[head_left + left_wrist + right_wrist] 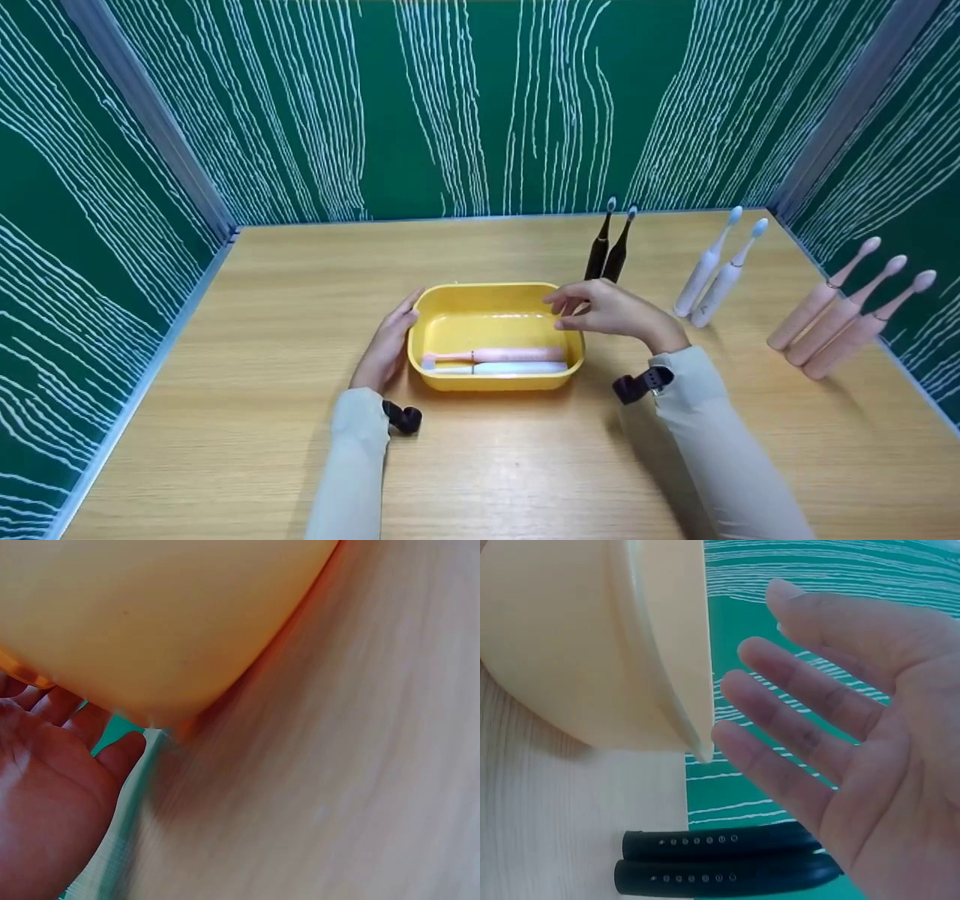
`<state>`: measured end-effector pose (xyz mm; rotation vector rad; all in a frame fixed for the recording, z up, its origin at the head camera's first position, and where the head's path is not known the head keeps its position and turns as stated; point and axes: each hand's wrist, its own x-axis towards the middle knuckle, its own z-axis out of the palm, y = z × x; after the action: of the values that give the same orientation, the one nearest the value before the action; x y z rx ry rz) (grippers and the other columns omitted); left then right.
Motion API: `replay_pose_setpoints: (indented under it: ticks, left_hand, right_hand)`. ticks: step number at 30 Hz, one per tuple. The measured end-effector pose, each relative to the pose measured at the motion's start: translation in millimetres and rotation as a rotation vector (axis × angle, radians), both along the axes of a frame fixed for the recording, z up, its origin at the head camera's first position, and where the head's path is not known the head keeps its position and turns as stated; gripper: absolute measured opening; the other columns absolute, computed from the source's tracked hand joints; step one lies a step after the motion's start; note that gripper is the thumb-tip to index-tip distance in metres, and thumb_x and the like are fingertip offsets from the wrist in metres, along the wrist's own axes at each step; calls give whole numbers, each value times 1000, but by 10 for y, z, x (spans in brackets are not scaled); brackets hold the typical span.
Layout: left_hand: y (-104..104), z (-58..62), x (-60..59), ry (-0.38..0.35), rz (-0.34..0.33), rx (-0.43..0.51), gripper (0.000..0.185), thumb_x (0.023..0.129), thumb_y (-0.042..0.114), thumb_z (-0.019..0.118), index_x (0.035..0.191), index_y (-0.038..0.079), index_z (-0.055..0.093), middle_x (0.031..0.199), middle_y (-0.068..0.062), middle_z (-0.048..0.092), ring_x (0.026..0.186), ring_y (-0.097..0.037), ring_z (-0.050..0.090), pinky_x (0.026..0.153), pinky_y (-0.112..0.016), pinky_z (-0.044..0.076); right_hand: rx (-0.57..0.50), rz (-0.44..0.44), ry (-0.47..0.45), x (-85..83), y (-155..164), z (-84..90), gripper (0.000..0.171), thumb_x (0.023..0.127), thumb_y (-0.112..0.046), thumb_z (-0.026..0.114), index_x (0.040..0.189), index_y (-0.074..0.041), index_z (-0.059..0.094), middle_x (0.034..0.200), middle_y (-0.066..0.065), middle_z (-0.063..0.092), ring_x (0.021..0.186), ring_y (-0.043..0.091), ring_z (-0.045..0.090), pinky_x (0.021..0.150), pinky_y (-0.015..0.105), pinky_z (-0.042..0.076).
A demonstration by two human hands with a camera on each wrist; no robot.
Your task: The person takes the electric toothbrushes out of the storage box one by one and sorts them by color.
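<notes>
My left hand rests against the left end of a yellow plastic basin, its fingers lying along the outside wall. In the left wrist view the palm faces the basin, with the thumb apart from it. A pink electric toothbrush and a white electric toothbrush lie side by side in the basin, along its near wall. Over the basin's right rim hovers my right hand, holding nothing. The right wrist view shows its fingers loosely spread beside the rim.
Two black electric toothbrushes stand upright behind my right hand. Farther right stand two white electric toothbrushes, then three pink electric toothbrushes near the right edge. Green panels with white wavy lines enclose the wooden table.
</notes>
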<state>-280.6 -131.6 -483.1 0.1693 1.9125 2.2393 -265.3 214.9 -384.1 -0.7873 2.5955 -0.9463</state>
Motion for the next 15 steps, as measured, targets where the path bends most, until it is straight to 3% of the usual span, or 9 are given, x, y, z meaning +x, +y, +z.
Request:
replay_pose_setpoints:
  ticks: [9, 15]
  left_hand:
    - [-3, -7, 9, 16, -12, 3, 50, 102, 12, 34, 151, 5, 27, 161, -11, 19, 149, -25, 15, 123, -37, 14]
    - [-4, -4, 15, 7, -11, 6, 50, 102, 13, 34, 151, 6, 27, 161, -10, 18, 149, -25, 15, 123, -37, 14]
  right_hand:
    - [60, 78, 18, -75, -142, 6, 41, 88, -18, 68, 127, -5, 62, 113, 14, 69, 99, 24, 64, 86, 40, 57]
    - [137, 81, -71, -111, -257, 21, 42, 88, -17, 69, 128, -8, 61, 118, 14, 67, 103, 25, 63, 90, 40, 56]
